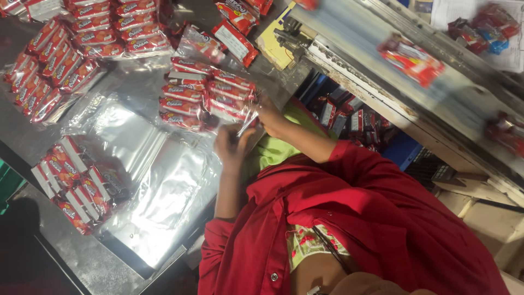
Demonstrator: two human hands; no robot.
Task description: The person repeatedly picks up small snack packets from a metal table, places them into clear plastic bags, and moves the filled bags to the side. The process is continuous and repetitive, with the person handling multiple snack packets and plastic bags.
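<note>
I see both hands at the open end of a clear bag (pixel 204 95) of red packets, lying on the steel table (pixel 65 251) — left hand (pixel 232 145) pinches the bag's edge, right hand (pixel 270 117) grips the mouth beside it. Filled bags (pixel 71 183) lie left and up top; empty clear bags (pixel 158 186) sit between — more red packets ride the conveyor (pixel 415 60).

A worker's red button-front overshirt, sleeves ending near the elbows, covers a lime-green garment and a floral-printed fabric panel; both forearms are bare, and a small white button shows near the hem.
</note>
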